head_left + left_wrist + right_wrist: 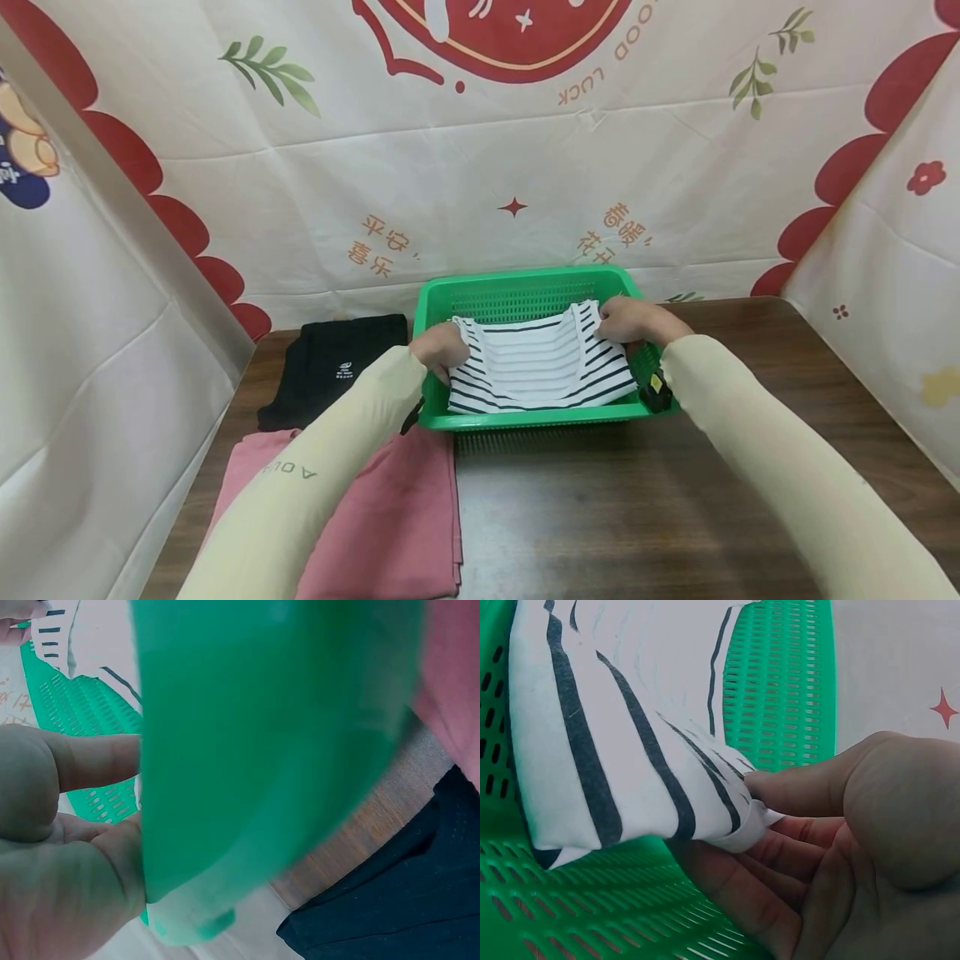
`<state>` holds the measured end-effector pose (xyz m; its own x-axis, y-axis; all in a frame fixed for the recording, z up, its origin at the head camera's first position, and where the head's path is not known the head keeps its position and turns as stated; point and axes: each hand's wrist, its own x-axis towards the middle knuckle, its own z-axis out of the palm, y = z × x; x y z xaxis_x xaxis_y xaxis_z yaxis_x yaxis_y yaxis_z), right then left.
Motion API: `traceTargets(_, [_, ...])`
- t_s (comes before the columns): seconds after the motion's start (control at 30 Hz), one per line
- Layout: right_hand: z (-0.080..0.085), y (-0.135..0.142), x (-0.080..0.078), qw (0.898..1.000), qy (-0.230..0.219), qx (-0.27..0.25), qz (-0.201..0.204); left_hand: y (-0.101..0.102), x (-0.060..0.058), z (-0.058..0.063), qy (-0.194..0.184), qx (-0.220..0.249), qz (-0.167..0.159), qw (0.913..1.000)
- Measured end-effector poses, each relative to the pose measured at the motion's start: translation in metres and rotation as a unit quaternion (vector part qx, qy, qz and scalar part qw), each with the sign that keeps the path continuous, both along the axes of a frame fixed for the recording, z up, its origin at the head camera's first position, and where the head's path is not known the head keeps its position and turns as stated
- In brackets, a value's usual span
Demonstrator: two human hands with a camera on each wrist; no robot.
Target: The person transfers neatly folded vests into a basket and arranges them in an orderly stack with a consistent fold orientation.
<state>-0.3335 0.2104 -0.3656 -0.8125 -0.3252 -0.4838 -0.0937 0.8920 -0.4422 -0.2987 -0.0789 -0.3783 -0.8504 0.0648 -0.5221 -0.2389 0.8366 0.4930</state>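
Note:
A white shirt (534, 358) with dark stripes lies folded inside a green plastic basket (517, 421), its wide neckline facing up. At the shirt's left edge, my left hand (442, 346) grips the fabric inside the basket. The basket wall hides those fingertips in the left wrist view, where the thumb (101, 759) reaches behind the rim. My right hand (633, 321) pinches the opposite edge; the right wrist view shows the thumb (802, 789) above the striped cloth (630, 750) and the fingers beneath it.
Left of the basket lies a folded black garment (341, 362) with a small white print. A folded pink cloth (390, 517) sits nearer, partly under my left sleeve. The brown wooden table (600, 508) backs onto a printed white curtain (480, 183).

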Motion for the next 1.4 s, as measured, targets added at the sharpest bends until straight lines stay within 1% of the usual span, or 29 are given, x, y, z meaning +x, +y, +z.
traceTargets(0.23, [0.0,0.0,-0.001,1.0,-0.001,0.014,0.002,0.002,-0.002,-0.002,0.006,-0.026,-0.016,0.9995])
traceTargets(0.43, [-0.001,0.0,-0.001,1.0,0.001,0.018,0.002,0.001,-0.002,-0.002,0.015,-0.033,-0.015,0.9992])
traceTargets(0.53, [-0.002,-0.001,-0.001,1.0,0.003,0.021,0.001,0.001,-0.001,-0.002,0.017,-0.045,-0.019,0.9987])
traceTargets(0.63, [-0.002,-0.002,-0.001,1.0,0.003,0.023,-0.001,0.002,0.0,-0.001,0.018,-0.064,-0.032,0.9973])
traceTargets(0.83, [-0.001,-0.002,-0.002,0.999,0.002,0.036,0.007,0.002,0.002,0.001,0.022,-0.102,-0.07,0.9921])
traceTargets(0.93, [-0.001,-0.002,-0.002,0.999,0.001,0.042,0.003,0.001,0.002,0.001,0.018,-0.111,-0.084,0.9901])
traceTargets(1.03, [-0.001,-0.003,-0.002,0.999,-0.002,0.039,-0.009,0.0,0.004,0.002,0.012,-0.108,-0.09,0.99])
traceTargets(1.13, [-0.001,-0.004,-0.001,0.999,-0.007,0.032,-0.018,-0.002,0.006,0.005,0.005,-0.093,-0.088,0.9917])
traceTargets(1.3, [0.0,-0.005,0.0,0.999,-0.015,0.025,-0.027,-0.003,0.009,0.008,0.002,-0.075,-0.08,0.994])
traceTargets(1.4, [0.0,-0.003,0.0,0.999,-0.011,0.026,-0.029,-0.003,0.011,0.009,0.007,-0.062,-0.073,0.9954])
